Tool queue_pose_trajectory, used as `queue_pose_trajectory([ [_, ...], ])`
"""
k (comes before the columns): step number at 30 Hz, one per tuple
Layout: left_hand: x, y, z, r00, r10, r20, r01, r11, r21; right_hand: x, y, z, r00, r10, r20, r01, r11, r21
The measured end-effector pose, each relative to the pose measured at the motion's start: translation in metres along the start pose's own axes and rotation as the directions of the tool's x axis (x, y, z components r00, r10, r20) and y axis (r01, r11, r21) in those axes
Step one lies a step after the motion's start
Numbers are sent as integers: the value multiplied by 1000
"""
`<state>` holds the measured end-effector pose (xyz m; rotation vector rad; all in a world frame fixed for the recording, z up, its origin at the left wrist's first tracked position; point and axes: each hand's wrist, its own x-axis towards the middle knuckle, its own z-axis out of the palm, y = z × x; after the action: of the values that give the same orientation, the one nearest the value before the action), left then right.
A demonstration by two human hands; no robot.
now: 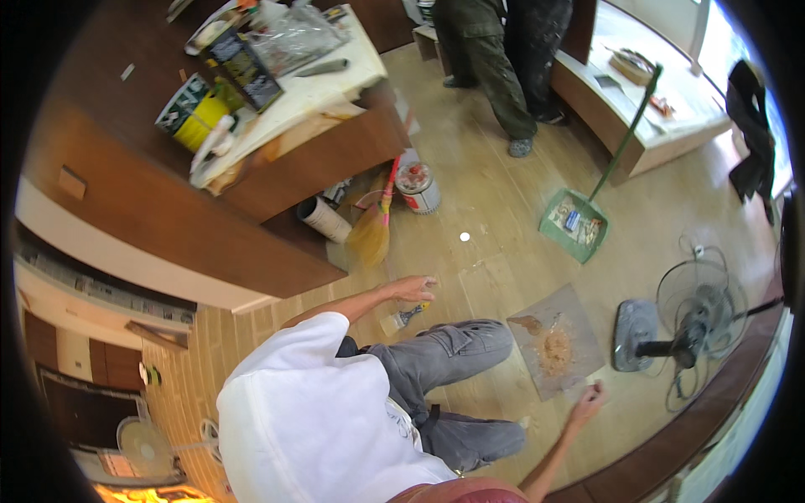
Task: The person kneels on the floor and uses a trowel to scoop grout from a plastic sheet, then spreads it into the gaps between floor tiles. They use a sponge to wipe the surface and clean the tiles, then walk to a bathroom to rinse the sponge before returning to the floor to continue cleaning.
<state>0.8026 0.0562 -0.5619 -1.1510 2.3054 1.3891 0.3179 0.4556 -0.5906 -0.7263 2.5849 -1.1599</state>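
My left hand (412,287) hangs with loosely bent fingers apart, apparently empty, above a paintbrush (409,317) lying on the floor beside my left knee. My right hand (589,400) is at the lower right, beside a grey square sheet (579,335); its fingers are curled, and whatever they might hold is too small to make out. A pile of tan crumbly material (554,352) lies on the sheet, with a darker lump at its upper left. My grey-trousered knees rest on or near the wood-look floor.
A fan (696,327) stands at right. Ahead are a green dustpan (570,230), broom (373,235), paint can (418,189) and two legs (495,75) of another person. A cluttered counter (310,109) is upper left, a low platform (675,126) upper right.
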Motion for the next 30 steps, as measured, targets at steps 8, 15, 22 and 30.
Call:
queue_pose_trajectory([
  [8,-250,51,9,991,-132,33,135,985,-104,-219,-148,-22,757,112,643,-178,983,38],
  [15,-443,44,42,926,-376,21,372,905,-207,-255,-209,-91,762,9,648,-90,992,91],
  [22,-416,143,-33,915,-389,-111,323,868,-377,-129,-291,-101,860,21,510,-17,1000,-12],
  [30,-300,176,-168,976,13,-219,-28,998,-62,-89,-729,-146,639,-536,552,-212,566,796],
])
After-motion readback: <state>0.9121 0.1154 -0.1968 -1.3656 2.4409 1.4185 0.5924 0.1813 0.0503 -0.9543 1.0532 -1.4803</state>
